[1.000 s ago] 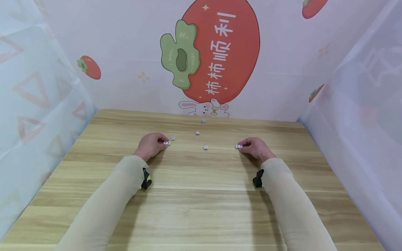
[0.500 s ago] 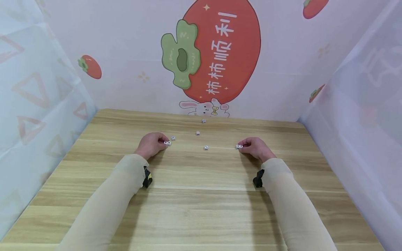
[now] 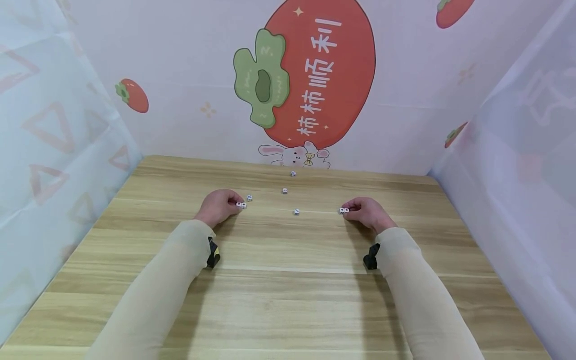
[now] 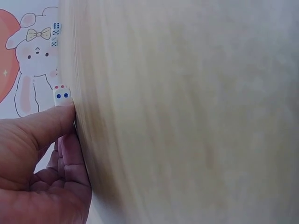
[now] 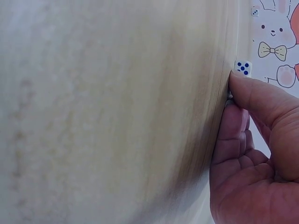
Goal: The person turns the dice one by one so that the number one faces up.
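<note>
Small white dice with coloured pips lie on the wooden table. My left hand (image 3: 219,207) pinches a pair of dice (image 3: 241,205) side by side at the tabletop; the left wrist view shows the thumb against a die (image 4: 63,96) with blue and red pips. Just beyond its fingertips sits a loose die (image 3: 249,198). Over on the right, my right hand (image 3: 366,212) pinches another pair of dice (image 3: 344,211). In the right wrist view a die (image 5: 243,68) with blue pips peeks past the thumb. Fingers partly hide the held dice.
Between the hands lie a near die (image 3: 297,212), a middle die (image 3: 285,191) and a far die (image 3: 294,174) close to the back edge. The wooden table (image 3: 279,310) meets a printed back cloth (image 3: 189,125), with pale cloths at both sides.
</note>
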The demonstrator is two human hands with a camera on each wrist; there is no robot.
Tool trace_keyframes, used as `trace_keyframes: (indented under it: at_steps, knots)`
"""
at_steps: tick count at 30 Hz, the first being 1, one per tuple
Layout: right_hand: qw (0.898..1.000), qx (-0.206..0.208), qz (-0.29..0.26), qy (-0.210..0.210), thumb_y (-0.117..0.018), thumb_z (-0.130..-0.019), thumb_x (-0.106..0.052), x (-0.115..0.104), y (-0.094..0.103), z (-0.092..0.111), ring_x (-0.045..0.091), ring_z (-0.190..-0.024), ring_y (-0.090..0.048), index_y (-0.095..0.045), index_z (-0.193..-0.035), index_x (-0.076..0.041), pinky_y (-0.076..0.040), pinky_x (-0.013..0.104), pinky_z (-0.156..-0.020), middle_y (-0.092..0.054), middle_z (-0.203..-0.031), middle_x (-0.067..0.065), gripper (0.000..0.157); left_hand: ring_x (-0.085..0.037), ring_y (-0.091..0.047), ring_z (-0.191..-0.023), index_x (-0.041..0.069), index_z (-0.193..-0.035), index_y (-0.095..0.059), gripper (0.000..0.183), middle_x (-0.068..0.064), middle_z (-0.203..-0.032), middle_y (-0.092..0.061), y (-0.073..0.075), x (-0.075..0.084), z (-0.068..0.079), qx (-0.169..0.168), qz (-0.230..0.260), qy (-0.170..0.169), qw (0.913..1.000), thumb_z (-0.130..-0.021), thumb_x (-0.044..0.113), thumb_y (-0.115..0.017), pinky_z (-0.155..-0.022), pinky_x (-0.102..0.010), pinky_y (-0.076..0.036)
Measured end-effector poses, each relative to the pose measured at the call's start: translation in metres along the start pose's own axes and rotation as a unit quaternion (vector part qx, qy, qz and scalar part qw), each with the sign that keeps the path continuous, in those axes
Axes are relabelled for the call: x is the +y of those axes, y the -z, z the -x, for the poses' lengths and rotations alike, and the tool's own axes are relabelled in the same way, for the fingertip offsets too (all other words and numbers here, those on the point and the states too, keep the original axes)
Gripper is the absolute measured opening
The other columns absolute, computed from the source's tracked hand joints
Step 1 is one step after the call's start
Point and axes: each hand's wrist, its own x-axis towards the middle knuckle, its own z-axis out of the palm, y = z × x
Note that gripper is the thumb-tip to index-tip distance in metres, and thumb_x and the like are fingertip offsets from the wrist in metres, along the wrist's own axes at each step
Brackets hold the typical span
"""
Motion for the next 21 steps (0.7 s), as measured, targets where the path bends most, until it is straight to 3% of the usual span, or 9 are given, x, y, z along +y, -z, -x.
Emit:
trace_keyframes:
  at_steps: [12,21]
  knots:
    - [1.000,0.000,-0.009,0.000,-0.074,-0.098,-0.013,0.0024,0.0003,0.0005,0.027,-0.109,-0.058,-0.068,-0.130,-0.007,-0.047,0.041,-0.104,-0.066,-0.125,0.013,0.033,-0.026,-0.058,-0.098,0.005,-0.113,-0.075,0.017,-0.012,-0.110,-0.070,0.0001,0.0033,0.0021,-0.001,0.002,0.005,1.0000,-0.097,0.009,-0.071,-0.092,-0.042,-0.047]
    - [1.000,-0.005,-0.018,0.023,-0.076,-0.096,-0.012,0.0018,0.0020,0.0046,0.025,-0.110,-0.061,-0.065,-0.132,-0.005,-0.049,0.037,-0.102,-0.067,-0.125,0.014,0.038,-0.027,-0.057,-0.097,0.004,-0.113,-0.075,0.017,-0.012,-0.110,-0.070,0.0002,0.0038,0.0023,-0.003,0.002,0.010,0.9999,-0.097,0.009,-0.071,-0.090,-0.042,-0.047]
